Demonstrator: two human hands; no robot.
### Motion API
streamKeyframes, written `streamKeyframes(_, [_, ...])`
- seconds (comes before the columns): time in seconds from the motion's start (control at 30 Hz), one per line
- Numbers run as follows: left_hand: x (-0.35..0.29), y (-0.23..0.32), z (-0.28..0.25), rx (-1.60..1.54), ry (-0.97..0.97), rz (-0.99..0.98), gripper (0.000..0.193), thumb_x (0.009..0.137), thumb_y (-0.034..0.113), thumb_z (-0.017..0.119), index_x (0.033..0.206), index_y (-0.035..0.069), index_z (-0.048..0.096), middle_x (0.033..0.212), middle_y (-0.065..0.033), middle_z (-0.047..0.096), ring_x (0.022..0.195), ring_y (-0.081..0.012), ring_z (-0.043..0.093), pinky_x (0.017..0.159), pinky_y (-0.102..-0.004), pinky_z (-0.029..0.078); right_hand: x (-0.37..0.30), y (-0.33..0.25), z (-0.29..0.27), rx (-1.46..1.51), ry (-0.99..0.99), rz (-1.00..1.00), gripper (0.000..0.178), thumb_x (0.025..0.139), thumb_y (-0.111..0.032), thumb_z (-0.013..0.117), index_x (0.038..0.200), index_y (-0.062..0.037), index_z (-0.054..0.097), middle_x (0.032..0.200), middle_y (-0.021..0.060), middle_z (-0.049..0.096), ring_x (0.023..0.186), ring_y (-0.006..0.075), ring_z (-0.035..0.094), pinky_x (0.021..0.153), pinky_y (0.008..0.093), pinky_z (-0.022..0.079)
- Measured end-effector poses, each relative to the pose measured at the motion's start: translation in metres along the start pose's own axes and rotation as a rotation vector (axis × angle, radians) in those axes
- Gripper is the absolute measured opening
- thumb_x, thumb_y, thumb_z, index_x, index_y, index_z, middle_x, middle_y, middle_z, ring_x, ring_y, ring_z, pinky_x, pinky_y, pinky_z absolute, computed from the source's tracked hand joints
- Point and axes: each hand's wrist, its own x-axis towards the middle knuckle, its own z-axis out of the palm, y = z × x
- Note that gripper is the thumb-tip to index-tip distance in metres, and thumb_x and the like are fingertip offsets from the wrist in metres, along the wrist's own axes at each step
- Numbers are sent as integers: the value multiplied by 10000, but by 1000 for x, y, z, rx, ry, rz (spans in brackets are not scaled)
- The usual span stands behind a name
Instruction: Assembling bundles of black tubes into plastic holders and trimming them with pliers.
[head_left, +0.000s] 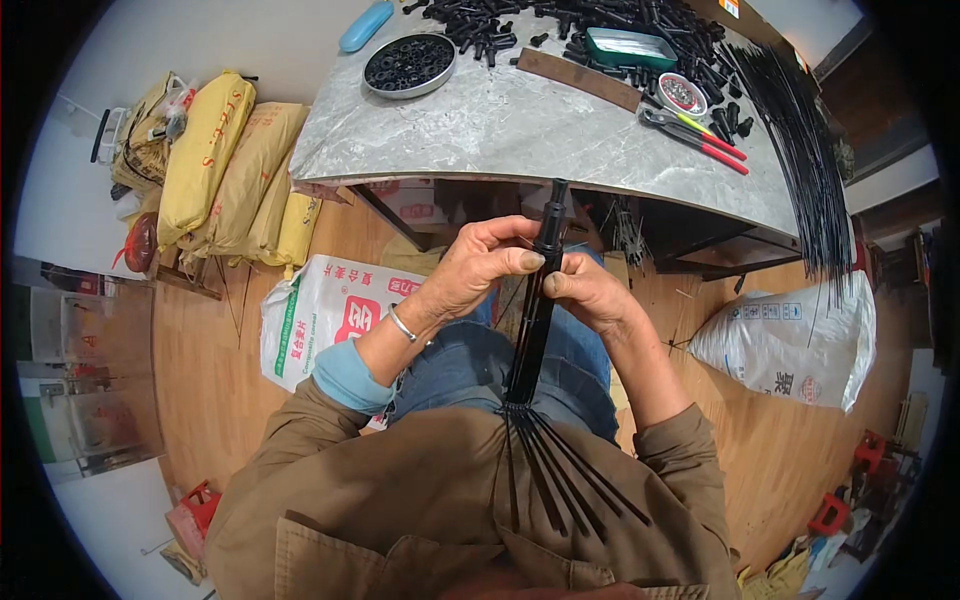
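Note:
Between my hands stands a black frame (531, 345), like that of a folding umbrella. Its collared end points up and away from me, while several thin ribs fan out over my jacket at the lower end. My left hand (490, 262) is closed on its collar (548, 240), the thumb pressed on the near side. Just below, my right hand (592, 290) is closed round the frame from the right, thumb against it. Some of the fingers of both hands are hidden behind the frame.
On the grey table (480, 130) ahead are a bowl of black rings (409, 65), heaped black plastic parts (640, 20), red-handled pliers (695, 138), a brown metal bar (578, 79) and long black rods (800, 150). Yellow sacks (210, 150) lean at left; a white sack (790, 340) lies right.

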Motion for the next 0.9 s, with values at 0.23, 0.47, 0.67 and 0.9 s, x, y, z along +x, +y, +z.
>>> streamKeyframes(0.23, [-2, -6, -3, -106, -24, 1, 391, 825, 105, 707, 1190, 9, 603, 1120, -51, 640, 1012, -146, 602, 957, -310, 456, -2, 3, 14, 49, 5, -20, 327, 751, -295, 800, 929, -51, 673, 830, -11, 634, 750, 89, 563, 726, 241, 449])
streamKeyframes(0.47, [-4, -9, -1, -191, -23, 8, 389, 839, 130, 707, 1196, 17, 602, 1137, -37, 633, 1044, -139, 583, 971, -312, 439, -8, 16, 14, 81, 61, -11, 394, 780, -367, 772, 1019, -67, 682, 956, -2, 654, 890, 116, 580, 821, 277, 436])
streamKeyframes(0.67, [3, -6, -10, 68, -40, 40, 402, 827, 179, 726, 1183, 38, 606, 1198, -45, 590, 1079, -142, 561, 981, -315, 430, -10, 3, 40, 202, 190, -211, 419, 800, -239, 765, 1145, -64, 604, 937, 8, 640, 872, 135, 607, 797, 296, 492])
streamKeyframes(0.9, [19, 22, -19, 273, -201, -10, 390, 809, 167, 717, 1166, 56, 607, 1237, -29, 517, 1088, -161, 547, 964, -329, 434, -3, 12, 44, 346, 103, -225, 307, 835, -142, 714, 1099, -41, 595, 901, 42, 636, 763, 148, 640, 628, 317, 575])
